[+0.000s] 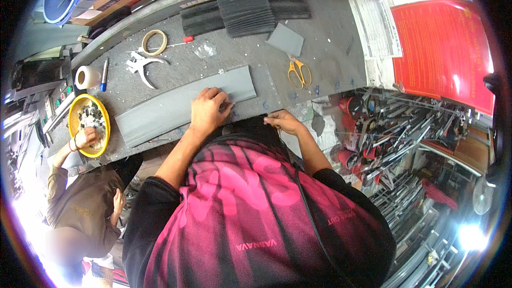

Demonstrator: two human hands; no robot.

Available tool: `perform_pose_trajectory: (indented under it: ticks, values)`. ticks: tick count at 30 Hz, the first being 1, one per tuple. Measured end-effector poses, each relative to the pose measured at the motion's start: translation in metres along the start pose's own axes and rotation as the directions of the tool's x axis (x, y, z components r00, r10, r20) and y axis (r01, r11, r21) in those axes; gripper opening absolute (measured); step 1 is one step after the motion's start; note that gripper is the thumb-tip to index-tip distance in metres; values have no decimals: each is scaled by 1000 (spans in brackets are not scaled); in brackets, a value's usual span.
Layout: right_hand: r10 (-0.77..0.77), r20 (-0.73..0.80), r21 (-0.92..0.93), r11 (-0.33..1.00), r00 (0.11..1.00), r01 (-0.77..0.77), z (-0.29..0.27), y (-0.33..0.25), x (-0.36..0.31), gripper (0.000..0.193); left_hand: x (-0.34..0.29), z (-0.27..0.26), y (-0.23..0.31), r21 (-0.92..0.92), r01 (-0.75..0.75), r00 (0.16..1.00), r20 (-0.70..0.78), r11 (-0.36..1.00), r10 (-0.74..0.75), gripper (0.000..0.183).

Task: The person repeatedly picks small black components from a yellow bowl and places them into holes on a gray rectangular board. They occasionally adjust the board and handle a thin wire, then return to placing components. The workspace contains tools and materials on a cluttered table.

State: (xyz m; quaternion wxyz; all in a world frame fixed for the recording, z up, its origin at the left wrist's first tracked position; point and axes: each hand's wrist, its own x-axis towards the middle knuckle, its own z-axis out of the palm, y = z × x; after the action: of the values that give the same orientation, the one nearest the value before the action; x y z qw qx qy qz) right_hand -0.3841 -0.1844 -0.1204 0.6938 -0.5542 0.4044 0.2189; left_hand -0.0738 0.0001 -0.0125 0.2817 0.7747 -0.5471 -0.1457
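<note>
A long flat grey strip (186, 104) lies along the front of the grey worktable. My left hand (209, 109) rests on it toward its right end, fingers curled and drawn together; whatever they may pinch is hidden. Past the table's front edge, beside the dark cloth at my waist, is my right hand (285, 121). Its thumb and fingertips are pressed together, and a small dark bit shows at them that I cannot make out. Yellow-handled scissors (299, 71) and a small square grey piece (286, 39) lie beyond it.
Silver hand pliers (143, 68), a tape roll (154, 42) and a blue marker (104, 74) lie at left. A co-worker's hand (86, 137) reaches into a yellow bowl (108, 122) of small pieces. Black ribbed sheets (245, 13) lie at the back. Metal bars (405, 133) crowd the right.
</note>
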Motion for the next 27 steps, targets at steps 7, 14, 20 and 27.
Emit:
perform_pose_trajectory:
  ticks: [7,14,20,27]
  values:
    - [48,50,179,982,998,-56,-37,26,24,36,17,-15,-7,-218,185,982,90,958,-169,26]
    - [276,-229,-893,322,933,-315,-53,-32,-30,52,44,-32,-22,100,177,973,-169,979,-159,36]
    - [-330,-25,-856,495,944,150,-35,-215,-115,31,52,-32,-27,59,220,970,89,974,-224,32]
    - [-755,384,-594,239,531,768,30,-304,28,26,59,-44,-32,-235,218,976,51,947,-212,25]
